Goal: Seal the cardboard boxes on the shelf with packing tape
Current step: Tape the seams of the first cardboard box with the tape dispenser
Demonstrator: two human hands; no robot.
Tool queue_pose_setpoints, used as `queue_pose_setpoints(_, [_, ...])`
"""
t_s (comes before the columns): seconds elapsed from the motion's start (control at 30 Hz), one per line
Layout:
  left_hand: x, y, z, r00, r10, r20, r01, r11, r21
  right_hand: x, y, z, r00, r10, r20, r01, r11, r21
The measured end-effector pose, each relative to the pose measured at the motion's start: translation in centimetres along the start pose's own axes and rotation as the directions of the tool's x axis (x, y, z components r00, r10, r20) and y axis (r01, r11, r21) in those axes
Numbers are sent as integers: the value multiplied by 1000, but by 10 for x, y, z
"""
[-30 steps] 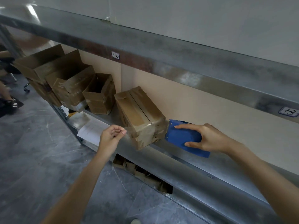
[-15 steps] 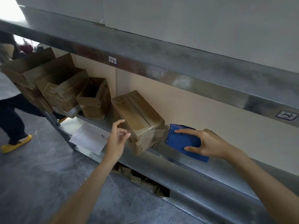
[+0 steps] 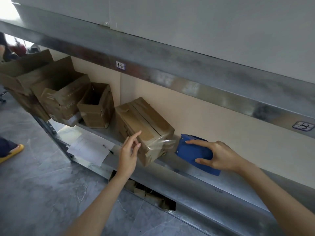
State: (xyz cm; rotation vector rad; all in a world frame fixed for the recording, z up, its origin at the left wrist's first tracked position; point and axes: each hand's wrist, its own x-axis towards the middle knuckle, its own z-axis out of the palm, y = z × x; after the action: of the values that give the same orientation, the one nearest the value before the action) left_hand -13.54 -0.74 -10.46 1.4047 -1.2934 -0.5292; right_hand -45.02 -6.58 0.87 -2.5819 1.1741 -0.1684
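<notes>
Tape [image 3: 167, 142] now stretches from box [image 3: 144, 120] to dispenser [image 3: 190, 150] gripped by right hand [image 3: 221, 157]; left hand [image 3: 128, 152] fingers [image 3: 136, 135] loosely spread beside box; steel shelf [image 3: 213, 181].

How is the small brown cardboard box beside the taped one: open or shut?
Open: the small brown cardboard box has its flaps standing up and its dark inside shows.

Right of the taped box [image 3: 144, 126], bare shelf [image 3: 196, 181] runs on past the blue tape dispenser [image 3: 194, 154]. Left of it, 1 open box [image 3: 95, 106] stands close, more boxes [image 3: 63, 99] crowding beyond. The upper shelf beam [image 3: 170, 68] hangs low above it.
</notes>
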Motion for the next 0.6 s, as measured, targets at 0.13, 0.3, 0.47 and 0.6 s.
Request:
queue_pose_setpoints(0.13, [1, 1, 0, 999, 37, 9, -38, 997, 63, 1, -3, -1, 1000, 12, -8, -12, 1000, -6])
queue_pose_setpoints(0.3, [6, 0, 1, 989, 138, -58, -126, 976, 179, 3, -5, -5, 1000, 26, 2, -26, 1000, -10])
queue_pose_setpoints(0.47, [16, -3, 6, 976, 191, -105, -164, 961, 224, 3, -8, -9, 999, 39, 18, -39, 999, -5])
queue_pose_setpoints(0.6, [17, -1, 14, 968, 198, -155, -165, 965, 203, 4, -9, -10, 998, 52, 28, -52, 999, -10])
